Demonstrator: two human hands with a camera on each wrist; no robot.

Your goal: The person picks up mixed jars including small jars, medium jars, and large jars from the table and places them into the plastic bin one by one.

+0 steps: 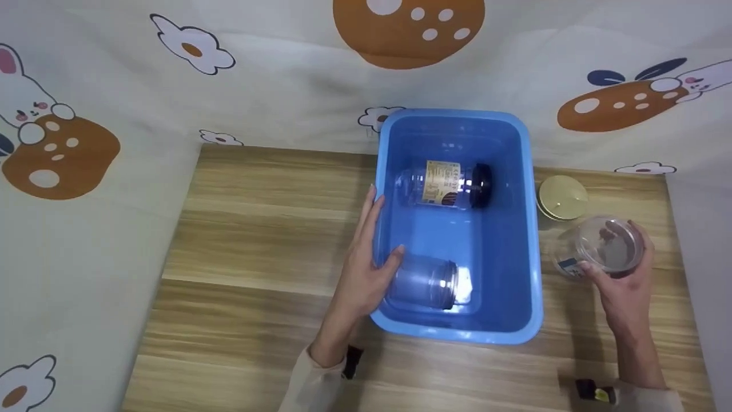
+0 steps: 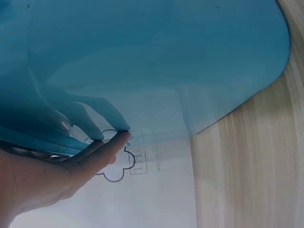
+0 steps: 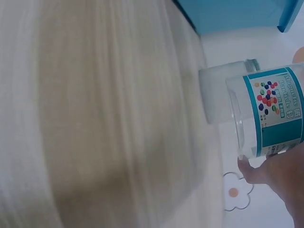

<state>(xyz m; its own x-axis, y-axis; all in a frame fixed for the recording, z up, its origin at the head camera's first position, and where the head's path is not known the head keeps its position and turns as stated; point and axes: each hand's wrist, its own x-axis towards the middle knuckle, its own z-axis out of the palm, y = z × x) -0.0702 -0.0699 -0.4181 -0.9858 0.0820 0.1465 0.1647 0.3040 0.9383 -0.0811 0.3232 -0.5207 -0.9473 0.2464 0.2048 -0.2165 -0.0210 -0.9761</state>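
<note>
My left hand [image 1: 366,272] holds the left rim of a blue plastic tub [image 1: 534,274], thumb over the rim and long fingers along the outer wall. In the left wrist view, those fingers [image 2: 102,154] touch the tub's wall. Right of the tub, my right hand [image 1: 626,289] grips a clear plastic jar [image 1: 563,260], tilted, its round end facing up. The right wrist view shows this jar's teal label [image 3: 275,111]. Inside the tub, a clear jar with a cream label [image 1: 440,183] and dark cap lies on its side; another clear jar [image 1: 423,280] lies nearer.
A gold-lidded container [image 1: 563,197] stands just right of the tub, close behind the held jar. Everything is on a wood-grain table [image 1: 251,252]. Printed cloth walls [image 1: 297,86] with rabbits and flowers enclose the back and sides.
</note>
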